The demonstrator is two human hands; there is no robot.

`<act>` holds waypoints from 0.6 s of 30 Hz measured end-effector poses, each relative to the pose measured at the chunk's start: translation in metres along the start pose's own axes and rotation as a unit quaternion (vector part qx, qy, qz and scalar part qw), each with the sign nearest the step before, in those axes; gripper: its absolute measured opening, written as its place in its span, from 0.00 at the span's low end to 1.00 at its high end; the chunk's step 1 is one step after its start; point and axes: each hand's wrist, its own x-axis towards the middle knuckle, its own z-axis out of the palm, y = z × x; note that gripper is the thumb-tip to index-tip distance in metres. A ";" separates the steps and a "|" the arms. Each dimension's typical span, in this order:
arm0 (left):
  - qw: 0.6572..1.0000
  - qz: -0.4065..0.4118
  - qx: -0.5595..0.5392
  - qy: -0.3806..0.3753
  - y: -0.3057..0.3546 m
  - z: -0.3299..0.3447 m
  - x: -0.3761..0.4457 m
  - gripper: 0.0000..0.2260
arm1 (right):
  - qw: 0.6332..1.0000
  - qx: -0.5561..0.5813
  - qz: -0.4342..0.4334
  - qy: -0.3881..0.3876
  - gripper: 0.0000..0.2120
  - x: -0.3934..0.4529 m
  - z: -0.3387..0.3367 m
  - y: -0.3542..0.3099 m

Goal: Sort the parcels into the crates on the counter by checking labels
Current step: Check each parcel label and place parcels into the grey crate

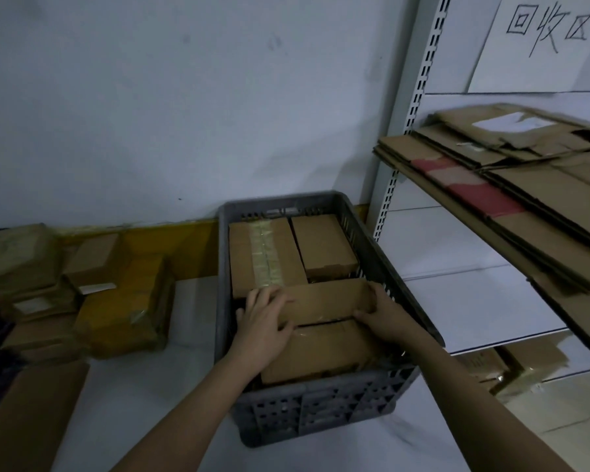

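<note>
A grey plastic crate (372, 248) stands on the white counter, holding several brown cardboard parcels. Both hands are inside it on a long flat parcel (327, 301) lying across the middle. My left hand (264, 316) grips its left end, fingers over the top and thumb at the near edge. My right hand (380, 313) grips its right end the same way. Behind it lie a taped parcel (263, 257) and a smaller plain parcel (324, 247). Another parcel (321, 352) lies at the crate's near end.
A heap of parcels (82, 294), some wrapped in yellow tape, sits on the counter at the left. A flat cardboard piece (31, 413) lies at the near left. At the right, a shelf rack (406, 131) carries flattened cartons (511, 185), with a handwritten paper sign (542, 39) above.
</note>
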 end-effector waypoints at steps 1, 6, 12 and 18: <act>1.000 -0.002 -0.015 0.022 0.001 -0.003 0.000 0.15 | 1.000 0.001 0.000 0.018 0.39 -0.002 -0.001 -0.003; 0.992 0.000 -0.096 0.082 0.008 -0.024 -0.001 0.12 | 0.995 -0.016 0.011 0.099 0.40 -0.016 -0.016 -0.020; 0.975 0.023 -0.185 0.118 0.031 -0.088 0.015 0.22 | 0.984 -0.015 -0.013 0.176 0.31 -0.039 -0.054 -0.063; 0.961 0.037 -0.222 0.160 0.055 -0.166 0.034 0.30 | 0.958 0.067 -0.094 0.264 0.18 -0.072 -0.101 -0.122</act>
